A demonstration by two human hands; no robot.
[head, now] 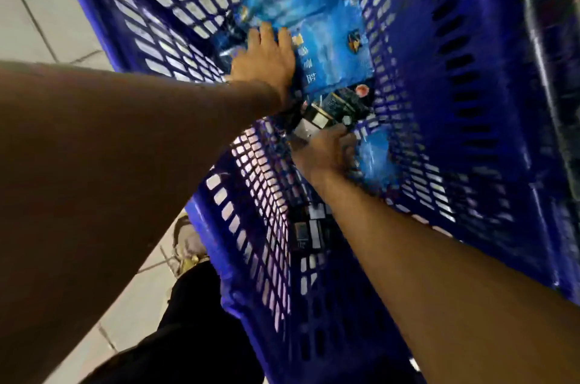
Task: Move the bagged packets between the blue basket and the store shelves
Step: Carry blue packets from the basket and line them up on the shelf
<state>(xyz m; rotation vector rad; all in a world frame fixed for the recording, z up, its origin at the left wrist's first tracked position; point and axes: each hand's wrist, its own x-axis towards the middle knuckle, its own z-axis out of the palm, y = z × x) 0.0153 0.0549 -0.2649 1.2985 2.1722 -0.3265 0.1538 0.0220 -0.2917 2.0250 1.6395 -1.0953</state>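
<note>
Left hand (266, 60) lies flat on blue packets (329, 47); right hand (326, 153) seemingly grips one.

The blue basket (470, 85) is cut off at the top and right edges; motion blur smears the print on the blue packets (326, 47); the right hand (326, 154) hides its own fingertips, so its grip is unclear.
</note>
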